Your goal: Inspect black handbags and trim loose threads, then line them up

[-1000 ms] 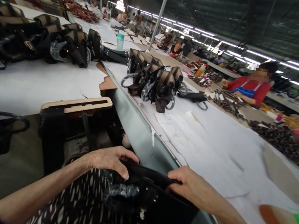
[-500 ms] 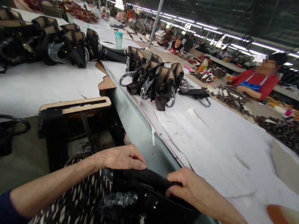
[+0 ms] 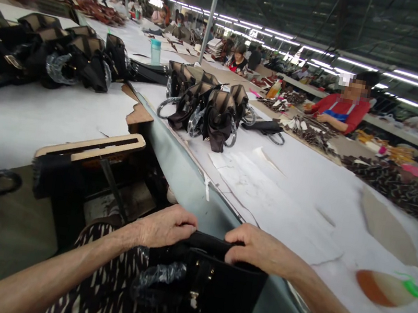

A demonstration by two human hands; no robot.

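black bag (image 3: 227, 291) held at the rim beside a cluttered table (image 3: 294, 217)

left hand (image 3: 169, 228) and right hand (image 3: 254, 245) are both closed on the bag's top edge, a little apart; the bag sits over the patterned cloth (image 3: 106, 278) of the lap, against the table's grey-green side.
a wooden frame (image 3: 95, 146) juts out ahead on the left, between lap and left table (image 3: 93, 111). farther up, bunched bags (image 3: 219, 116) crowd the table's edge, and more bags (image 3: 85, 57) cover the left table. a bottle (image 3: 382, 287) of orange liquid lies near the right forearm. a pole (image 3: 212, 14) rises behind; a co-worker (image 3: 338, 108) in red sits across the table.
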